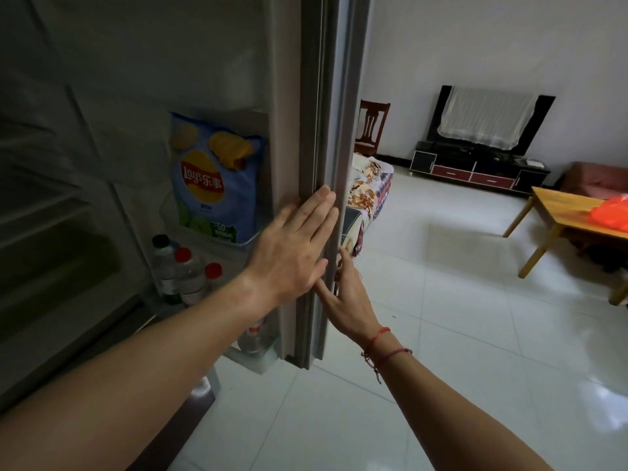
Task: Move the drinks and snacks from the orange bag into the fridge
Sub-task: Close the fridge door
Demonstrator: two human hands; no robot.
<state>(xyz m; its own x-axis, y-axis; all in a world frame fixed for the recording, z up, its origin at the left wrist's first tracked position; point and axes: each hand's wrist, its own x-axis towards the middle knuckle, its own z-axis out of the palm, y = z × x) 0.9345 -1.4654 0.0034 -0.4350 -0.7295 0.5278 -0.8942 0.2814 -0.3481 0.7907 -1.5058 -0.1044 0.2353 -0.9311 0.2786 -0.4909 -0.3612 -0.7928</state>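
Note:
The fridge door [312,96] stands open, seen edge-on. A blue bag of crisps [214,181] sits in its upper door shelf. Below it stand several clear bottles [185,273] with red and black caps. My left hand [292,246] lies flat, fingers together, against the door's inner edge. My right hand [346,294] curls around the door's outer edge, its fingertips hidden behind the door. The orange bag [611,212] lies on a wooden table at the far right.
The fridge's dark interior shelves [51,205] are on the left. A wooden table [560,212], a TV cabinet [475,168], a chair [372,127] and a patterned sofa cover [370,188] stand across the white tiled floor [441,334].

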